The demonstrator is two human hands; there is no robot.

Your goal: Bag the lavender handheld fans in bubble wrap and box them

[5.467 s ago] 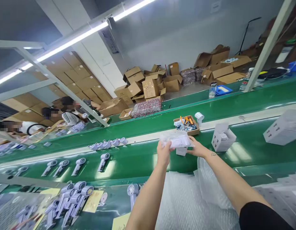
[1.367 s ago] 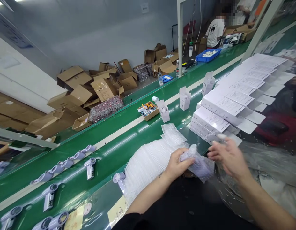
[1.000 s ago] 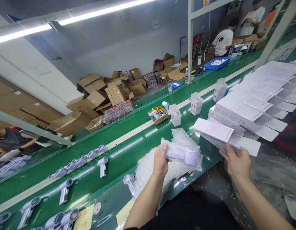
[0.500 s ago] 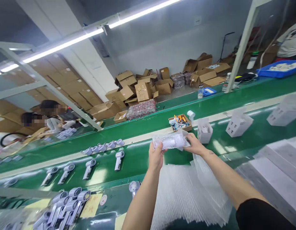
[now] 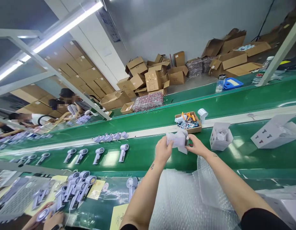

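Observation:
Over the green conveyor, my left hand [image 5: 164, 148] is closed around the left end of a bubble-wrapped item [image 5: 177, 140], thumb on its front. My right hand [image 5: 195, 145] has its fingers closed at the right end, beside a small white box [image 5: 183, 149] partly hidden behind the wrapped item. What the right fingers grip, wrap or box edge, is hard to make out. Beneath my forearms lies a large stack of bubble-wrap sheets [image 5: 176, 195]. To the left, a light purple handheld fan [image 5: 131, 187] lies on the table.
Open white boxes [image 5: 221, 137] stand to the right on the conveyor [image 5: 148, 153]. A parts tray [image 5: 194, 129] sits behind my hands. Fans [image 5: 124, 152] line the belt at left. Another person's hands [image 5: 53, 220] hold a fan at the lower left, near a fan pile [image 5: 78, 188].
The view has shifted, and a co-worker's hands now show at lower left. The wrapped item has turned and appears shorter; a white box now shows behind it, beside my right hand.

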